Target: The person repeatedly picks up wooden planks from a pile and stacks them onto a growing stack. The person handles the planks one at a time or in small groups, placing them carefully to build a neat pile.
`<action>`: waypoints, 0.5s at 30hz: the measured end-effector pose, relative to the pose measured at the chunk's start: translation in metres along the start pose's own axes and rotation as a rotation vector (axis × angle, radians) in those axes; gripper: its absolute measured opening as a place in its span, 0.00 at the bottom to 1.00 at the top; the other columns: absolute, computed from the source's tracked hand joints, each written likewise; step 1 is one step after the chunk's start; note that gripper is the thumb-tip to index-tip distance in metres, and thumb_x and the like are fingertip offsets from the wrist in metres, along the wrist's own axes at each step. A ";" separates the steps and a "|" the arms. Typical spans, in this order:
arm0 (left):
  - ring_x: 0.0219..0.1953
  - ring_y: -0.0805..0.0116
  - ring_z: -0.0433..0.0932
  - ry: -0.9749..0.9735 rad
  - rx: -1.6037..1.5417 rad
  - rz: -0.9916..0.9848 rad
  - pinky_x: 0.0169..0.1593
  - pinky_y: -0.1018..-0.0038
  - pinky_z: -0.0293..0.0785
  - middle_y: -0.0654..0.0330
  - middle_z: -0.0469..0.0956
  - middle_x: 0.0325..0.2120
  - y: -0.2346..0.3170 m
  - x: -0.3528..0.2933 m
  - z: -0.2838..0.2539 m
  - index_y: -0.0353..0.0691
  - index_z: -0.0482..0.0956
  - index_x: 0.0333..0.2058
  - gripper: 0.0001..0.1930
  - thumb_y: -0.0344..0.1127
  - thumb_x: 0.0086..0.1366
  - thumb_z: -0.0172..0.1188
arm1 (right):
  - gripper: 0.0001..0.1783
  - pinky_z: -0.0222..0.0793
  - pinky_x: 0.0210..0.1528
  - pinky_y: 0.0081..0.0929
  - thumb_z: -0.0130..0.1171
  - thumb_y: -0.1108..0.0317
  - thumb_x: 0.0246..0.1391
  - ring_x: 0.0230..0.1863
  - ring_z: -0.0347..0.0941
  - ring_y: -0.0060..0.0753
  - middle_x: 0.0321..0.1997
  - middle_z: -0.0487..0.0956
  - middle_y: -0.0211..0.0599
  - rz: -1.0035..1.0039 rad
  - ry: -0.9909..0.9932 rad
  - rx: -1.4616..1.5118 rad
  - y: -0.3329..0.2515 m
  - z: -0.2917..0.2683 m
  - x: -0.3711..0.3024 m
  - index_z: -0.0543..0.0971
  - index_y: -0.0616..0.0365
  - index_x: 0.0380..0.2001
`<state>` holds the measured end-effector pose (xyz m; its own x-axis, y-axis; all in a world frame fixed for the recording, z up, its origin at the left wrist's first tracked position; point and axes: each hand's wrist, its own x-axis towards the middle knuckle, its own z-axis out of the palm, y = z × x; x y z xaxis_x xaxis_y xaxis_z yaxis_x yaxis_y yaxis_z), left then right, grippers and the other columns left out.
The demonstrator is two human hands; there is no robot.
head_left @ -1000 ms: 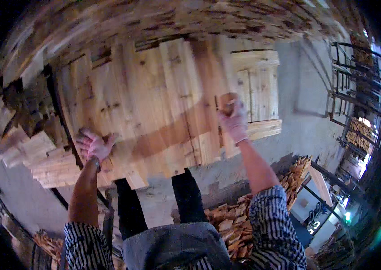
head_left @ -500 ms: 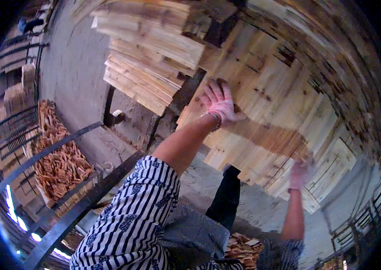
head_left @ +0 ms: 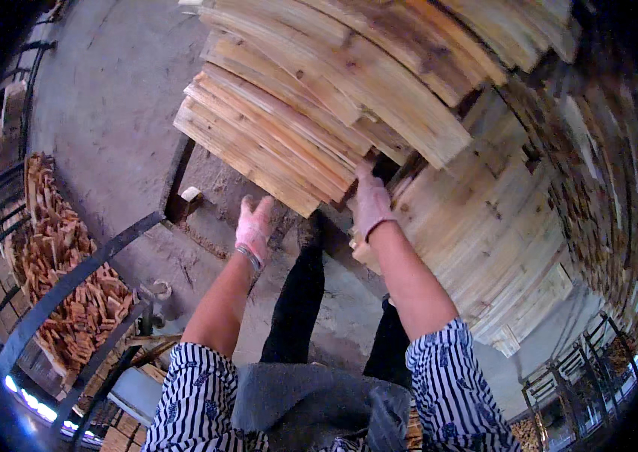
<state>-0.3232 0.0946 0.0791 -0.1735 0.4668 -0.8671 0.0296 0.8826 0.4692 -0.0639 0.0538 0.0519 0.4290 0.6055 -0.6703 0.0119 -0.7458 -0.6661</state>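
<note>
A stack of pale wooden boards lies ahead of me, its ends facing my hands. My left hand, pale pink as if gloved and with a band at the wrist, is just off the near left corner of the stack. Its fingers are spread and hold nothing. My right hand reaches to the board ends on the right. Its fingers stretch up against them, with the thumb apart; the fingertips are partly hidden. Right of it, a broad layer of boards lies side by side.
Longer boards are piled beyond the stack. A tall wall of stacked wood stands at the right. On the left, a dark metal bar curves past a heap of wood offcuts. A metal rack is at lower right.
Both hands have left the broad board layer on the right. They have moved left, to the ends of the board stack, and my view has shifted with them.
</note>
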 end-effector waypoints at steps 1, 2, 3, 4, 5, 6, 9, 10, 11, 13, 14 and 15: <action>0.61 0.55 0.69 -0.028 -0.084 -0.035 0.59 0.56 0.69 0.52 0.64 0.66 0.015 0.012 0.004 0.40 0.52 0.71 0.43 0.47 0.65 0.65 | 0.22 0.69 0.55 0.39 0.47 0.53 0.65 0.53 0.73 0.40 0.50 0.76 0.50 0.122 -0.026 0.105 0.001 0.005 0.015 0.72 0.58 0.53; 0.61 0.55 0.69 -0.053 -0.170 -0.070 0.59 0.55 0.69 0.53 0.64 0.66 0.030 0.025 0.005 0.40 0.53 0.70 0.43 0.47 0.64 0.65 | 0.21 0.68 0.59 0.39 0.47 0.58 0.65 0.55 0.72 0.42 0.53 0.76 0.50 0.242 -0.043 0.210 0.000 0.010 0.028 0.71 0.58 0.55; 0.60 0.54 0.69 -0.085 -0.252 -0.100 0.59 0.54 0.69 0.53 0.65 0.66 0.040 0.040 0.010 0.40 0.54 0.70 0.42 0.48 0.64 0.65 | 0.21 0.68 0.61 0.40 0.46 0.59 0.66 0.57 0.71 0.41 0.55 0.75 0.48 0.161 -0.071 0.330 0.028 0.011 0.044 0.71 0.58 0.56; 0.59 0.58 0.70 -0.092 -0.147 -0.109 0.58 0.58 0.71 0.54 0.67 0.64 0.033 0.076 -0.001 0.42 0.61 0.67 0.37 0.48 0.64 0.65 | 0.21 0.67 0.63 0.41 0.45 0.59 0.66 0.58 0.71 0.41 0.57 0.74 0.46 0.073 -0.116 0.457 0.052 0.014 0.059 0.71 0.58 0.57; 0.59 0.59 0.70 -0.182 -0.231 -0.115 0.57 0.60 0.71 0.55 0.68 0.63 0.031 0.102 0.004 0.42 0.63 0.65 0.36 0.49 0.64 0.65 | 0.22 0.66 0.65 0.41 0.44 0.60 0.67 0.60 0.70 0.40 0.60 0.74 0.44 -0.011 -0.150 0.585 0.078 0.011 0.074 0.72 0.57 0.59; 0.59 0.61 0.70 -0.215 -0.341 -0.126 0.56 0.62 0.71 0.56 0.69 0.62 0.021 0.120 -0.009 0.43 0.66 0.64 0.34 0.50 0.64 0.65 | 0.22 0.66 0.65 0.41 0.44 0.59 0.67 0.61 0.70 0.40 0.60 0.74 0.43 0.079 -0.218 0.714 0.067 0.020 0.064 0.72 0.57 0.58; 0.57 0.64 0.72 -0.134 -0.388 -0.169 0.55 0.65 0.71 0.60 0.74 0.58 0.010 0.101 -0.010 0.43 0.72 0.58 0.28 0.49 0.64 0.65 | 0.24 0.65 0.67 0.45 0.44 0.56 0.67 0.64 0.68 0.42 0.62 0.73 0.44 0.415 -0.150 0.999 -0.017 0.031 0.016 0.72 0.58 0.59; 0.57 0.63 0.72 -0.129 -0.331 -0.138 0.56 0.63 0.70 0.60 0.74 0.58 0.008 0.097 -0.018 0.43 0.72 0.58 0.28 0.49 0.64 0.65 | 0.25 0.64 0.67 0.47 0.44 0.55 0.67 0.65 0.68 0.43 0.62 0.73 0.44 0.367 -0.169 0.896 -0.019 0.035 -0.001 0.71 0.58 0.60; 0.57 0.62 0.73 -0.130 -0.273 -0.093 0.56 0.62 0.70 0.60 0.74 0.58 0.012 0.097 -0.025 0.43 0.71 0.59 0.28 0.49 0.65 0.65 | 0.26 0.64 0.67 0.49 0.45 0.54 0.67 0.66 0.67 0.43 0.62 0.72 0.44 0.307 -0.190 0.799 -0.022 0.042 -0.016 0.71 0.58 0.60; 0.60 0.61 0.70 -0.221 -0.254 -0.066 0.60 0.59 0.67 0.60 0.72 0.60 0.018 0.089 -0.039 0.43 0.68 0.64 0.32 0.50 0.65 0.64 | 0.26 0.66 0.64 0.48 0.48 0.54 0.67 0.63 0.68 0.43 0.62 0.72 0.42 0.018 -0.161 0.343 0.040 0.079 -0.056 0.67 0.55 0.63; 0.61 0.61 0.69 -0.347 -0.242 -0.019 0.62 0.59 0.66 0.60 0.71 0.60 0.029 0.080 -0.054 0.43 0.66 0.65 0.33 0.51 0.65 0.64 | 0.27 0.66 0.63 0.47 0.50 0.54 0.66 0.62 0.69 0.44 0.62 0.71 0.41 -0.117 -0.098 0.017 0.072 0.099 -0.078 0.65 0.53 0.64; 0.62 0.61 0.69 -0.371 -0.259 -0.022 0.63 0.59 0.65 0.59 0.71 0.61 0.041 0.079 -0.064 0.43 0.66 0.65 0.33 0.51 0.66 0.63 | 0.28 0.67 0.62 0.47 0.52 0.55 0.66 0.61 0.69 0.43 0.61 0.71 0.39 -0.282 -0.042 -0.509 0.084 0.117 -0.094 0.64 0.51 0.65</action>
<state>-0.3982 0.1642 0.0407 0.1945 0.4783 -0.8564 -0.2256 0.8715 0.4355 -0.2090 -0.0334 0.0203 0.3100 0.8030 -0.5091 0.5574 -0.5873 -0.5869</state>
